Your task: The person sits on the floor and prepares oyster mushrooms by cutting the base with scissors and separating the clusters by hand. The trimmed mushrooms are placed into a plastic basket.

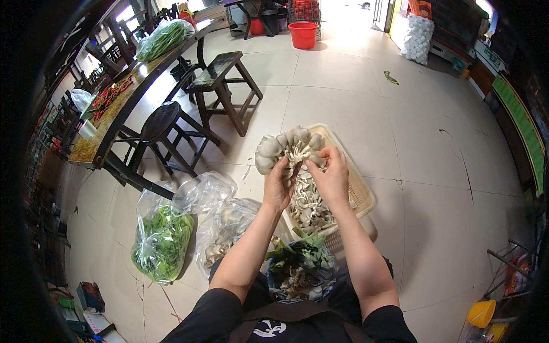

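Note:
A large cluster of oyster mushrooms [285, 148] is held up over a cream plastic basket [363, 188]. My left hand [278, 184] grips the cluster from below, thumb on the stems. The fingers of my right hand [330, 171] pinch caps at its right side. Loose oyster mushrooms [309, 201] lie in the basket beneath. Between my knees stands a container [274, 281] with green leaves [315, 253] and mushroom stem scraps [296, 281]. Left of it, a clear plastic bag [223, 231] contains more oyster mushrooms.
A clear bag of leafy greens [163, 244] sits on the tiled floor [429, 141]. At left are a round stool [161, 122], a square stool [216, 70] and a wooden table [141, 81] with red chillies [111, 96] and bagged green vegetables [165, 40]. A red bucket [303, 36] stands farther off.

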The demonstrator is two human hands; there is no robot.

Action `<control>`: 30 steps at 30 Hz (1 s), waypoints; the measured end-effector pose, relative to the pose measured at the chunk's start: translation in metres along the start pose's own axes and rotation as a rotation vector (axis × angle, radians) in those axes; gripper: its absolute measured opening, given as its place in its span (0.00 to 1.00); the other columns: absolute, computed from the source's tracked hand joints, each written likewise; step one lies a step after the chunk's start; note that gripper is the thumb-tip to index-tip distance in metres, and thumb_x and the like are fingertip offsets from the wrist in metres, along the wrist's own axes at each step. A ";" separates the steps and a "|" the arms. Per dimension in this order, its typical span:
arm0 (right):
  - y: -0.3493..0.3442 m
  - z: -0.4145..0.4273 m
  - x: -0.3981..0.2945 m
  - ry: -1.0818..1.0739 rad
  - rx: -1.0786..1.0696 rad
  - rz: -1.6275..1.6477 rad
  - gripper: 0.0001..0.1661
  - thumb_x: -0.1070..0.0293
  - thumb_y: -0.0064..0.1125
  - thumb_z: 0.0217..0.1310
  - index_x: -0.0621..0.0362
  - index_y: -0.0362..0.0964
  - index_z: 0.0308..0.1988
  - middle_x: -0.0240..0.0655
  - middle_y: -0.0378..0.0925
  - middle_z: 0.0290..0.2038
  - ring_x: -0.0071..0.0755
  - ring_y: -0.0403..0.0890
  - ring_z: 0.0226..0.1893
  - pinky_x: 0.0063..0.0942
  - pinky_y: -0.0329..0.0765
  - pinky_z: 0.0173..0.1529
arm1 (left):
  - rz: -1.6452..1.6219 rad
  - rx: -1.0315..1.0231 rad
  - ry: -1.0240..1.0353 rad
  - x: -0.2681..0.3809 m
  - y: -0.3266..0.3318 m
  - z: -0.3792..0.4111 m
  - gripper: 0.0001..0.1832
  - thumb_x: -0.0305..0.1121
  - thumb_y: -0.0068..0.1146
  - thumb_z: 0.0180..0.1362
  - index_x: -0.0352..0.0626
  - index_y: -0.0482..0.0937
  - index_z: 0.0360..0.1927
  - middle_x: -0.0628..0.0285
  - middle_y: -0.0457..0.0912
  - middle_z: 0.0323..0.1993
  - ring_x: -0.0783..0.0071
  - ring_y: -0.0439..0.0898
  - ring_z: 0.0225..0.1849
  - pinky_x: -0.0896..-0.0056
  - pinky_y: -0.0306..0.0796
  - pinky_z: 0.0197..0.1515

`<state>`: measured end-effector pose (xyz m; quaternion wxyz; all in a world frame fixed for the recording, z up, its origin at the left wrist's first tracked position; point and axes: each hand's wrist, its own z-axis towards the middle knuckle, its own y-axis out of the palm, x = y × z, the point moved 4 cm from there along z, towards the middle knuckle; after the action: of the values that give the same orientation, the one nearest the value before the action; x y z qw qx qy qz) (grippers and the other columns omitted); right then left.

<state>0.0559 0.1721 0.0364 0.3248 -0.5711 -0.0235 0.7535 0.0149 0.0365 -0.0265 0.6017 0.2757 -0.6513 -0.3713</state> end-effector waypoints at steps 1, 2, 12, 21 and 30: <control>0.000 0.000 0.001 0.017 -0.017 -0.014 0.19 0.66 0.70 0.49 0.59 0.67 0.37 0.43 0.68 0.41 0.48 0.74 0.41 0.42 0.73 0.46 | 0.000 -0.002 0.001 0.000 -0.001 0.001 0.15 0.36 0.54 0.64 0.37 0.76 0.49 0.60 0.81 0.47 0.70 0.79 0.49 0.68 0.73 0.57; 0.002 -0.001 0.004 0.023 -0.047 0.013 0.19 0.67 0.70 0.49 0.59 0.67 0.36 0.43 0.68 0.40 0.48 0.74 0.41 0.41 0.73 0.46 | -0.001 -0.004 0.002 -0.001 -0.002 0.001 0.15 0.36 0.54 0.64 0.38 0.76 0.49 0.60 0.81 0.46 0.70 0.79 0.49 0.68 0.73 0.56; 0.006 -0.002 0.005 0.229 -0.267 -0.031 0.19 0.62 0.67 0.51 0.60 0.68 0.37 0.44 0.73 0.45 0.39 0.78 0.37 0.35 0.76 0.44 | -0.065 0.052 0.121 0.015 -0.015 0.012 0.15 0.34 0.54 0.63 0.35 0.74 0.50 0.59 0.80 0.47 0.68 0.79 0.51 0.63 0.72 0.61; 0.004 0.018 0.017 0.094 -0.100 0.171 0.27 0.60 0.68 0.52 0.62 0.71 0.49 0.47 0.76 0.50 0.48 0.75 0.52 0.39 0.72 0.55 | 0.096 -0.123 -0.161 0.010 -0.014 0.004 0.19 0.35 0.54 0.63 0.32 0.72 0.53 0.53 0.79 0.49 0.61 0.79 0.52 0.66 0.77 0.57; 0.014 -0.005 -0.021 -0.540 -0.043 0.002 0.10 0.73 0.65 0.51 0.60 0.73 0.36 0.39 0.75 0.35 0.44 0.76 0.39 0.39 0.73 0.43 | -0.263 0.102 -0.140 0.000 -0.036 0.016 0.09 0.35 0.56 0.62 0.41 0.77 0.40 0.62 0.82 0.40 0.67 0.82 0.42 0.62 0.82 0.48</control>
<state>0.0571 0.1484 0.0467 0.2940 -0.3562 -0.1247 0.8781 -0.0037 0.0184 -0.0564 0.4863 0.3623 -0.6679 -0.4315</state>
